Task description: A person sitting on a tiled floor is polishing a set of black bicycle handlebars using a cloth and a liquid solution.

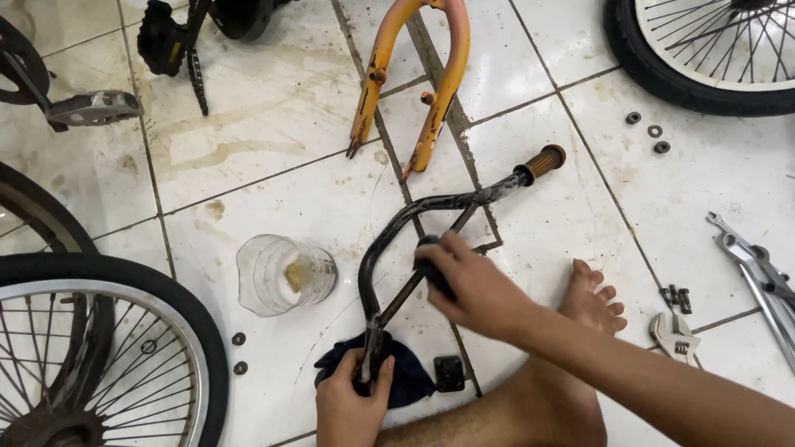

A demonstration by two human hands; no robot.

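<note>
Gripping the handlebar's (431, 207) lower end, the left hand (352, 397) is closed above a dark cloth (410, 377); the right hand (468, 285) presses a dark pad (432, 277) onto its crossbar, fingers curled

We see glossy, stained floor tiles (273, 108), a dark metal handlebar (389, 240) worn matt with a ribbed rubber grip (542, 161), a soft dark cloth (410, 377), and an orange-painted, chipped metal fork (431, 91).

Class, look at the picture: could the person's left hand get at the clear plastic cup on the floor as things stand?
Probably yes. The left hand grips the handlebar end, and the clear cup lies just up and left of it, with only bare tile between; it must release first.
</note>
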